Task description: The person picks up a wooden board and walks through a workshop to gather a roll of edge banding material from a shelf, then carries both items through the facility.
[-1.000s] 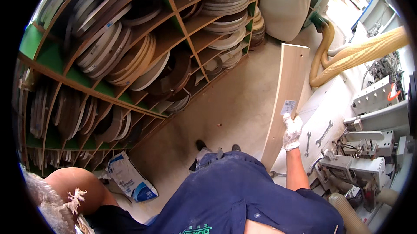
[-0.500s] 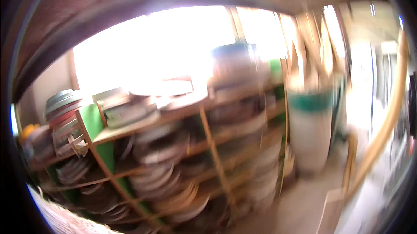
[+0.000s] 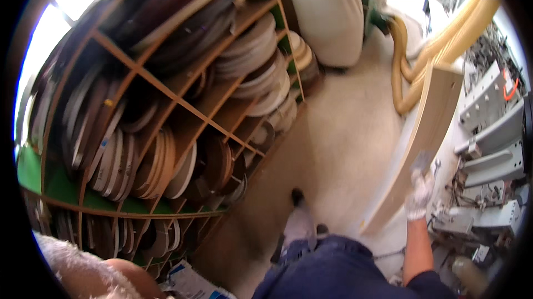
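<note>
- One board (image 3: pixel 435 127) lies ahead and rightward, its long axis running from beside the legs (image 3: pixel 300 224) away to the upper right.
- Right hand (image 3: pixel 419 194), gloved, is nearer: it grips the board's right edge below mid-length, though blur hides the exact finger placement.
- Left hand (image 3: pixel 78 263), at lower left, is well apart from the board; whether its fingers spread or curl, I cannot tell.
- Hoses (image 3: pixel 444 48) pass near the board's far end.

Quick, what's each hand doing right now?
Left hand: at the lower-left edge; open or closed cannot be told.
Right hand: closed on the wooden board.
</note>
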Demonstrator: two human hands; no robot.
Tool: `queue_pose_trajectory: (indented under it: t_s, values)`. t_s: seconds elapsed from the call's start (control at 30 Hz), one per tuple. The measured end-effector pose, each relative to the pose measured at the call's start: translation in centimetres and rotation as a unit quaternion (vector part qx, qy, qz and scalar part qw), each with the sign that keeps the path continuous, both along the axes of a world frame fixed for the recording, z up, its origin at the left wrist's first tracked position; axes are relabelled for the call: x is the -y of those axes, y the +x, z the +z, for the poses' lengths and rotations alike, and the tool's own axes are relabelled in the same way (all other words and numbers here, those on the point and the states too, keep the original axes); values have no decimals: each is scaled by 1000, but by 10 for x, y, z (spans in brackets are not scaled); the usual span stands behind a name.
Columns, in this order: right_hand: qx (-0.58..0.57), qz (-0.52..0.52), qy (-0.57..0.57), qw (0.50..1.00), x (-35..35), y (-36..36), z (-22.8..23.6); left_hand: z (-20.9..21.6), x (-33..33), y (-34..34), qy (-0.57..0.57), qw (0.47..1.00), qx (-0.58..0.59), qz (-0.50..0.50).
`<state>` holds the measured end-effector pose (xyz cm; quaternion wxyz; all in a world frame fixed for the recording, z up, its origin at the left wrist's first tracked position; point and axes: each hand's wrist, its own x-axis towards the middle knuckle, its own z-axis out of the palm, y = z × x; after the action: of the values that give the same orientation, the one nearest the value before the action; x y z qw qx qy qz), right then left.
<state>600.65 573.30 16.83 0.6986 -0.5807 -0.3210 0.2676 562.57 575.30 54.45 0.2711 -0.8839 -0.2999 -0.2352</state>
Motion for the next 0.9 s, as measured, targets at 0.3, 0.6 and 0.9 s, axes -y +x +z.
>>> queue_pose_trajectory:
  t_s: [0.3,0.6,0.9]
  values:
    - [-253,-100,197,942,-96,53,15,-205,-199,28,-383,908,169,-9]
    - [-525,-156,138,826,-246,64,-29,-312,-333,149,-599,787,-147,3]
    - [-755,-202,8,624,-381,113,-192,-383,-474,341,-759,463,-395,233]
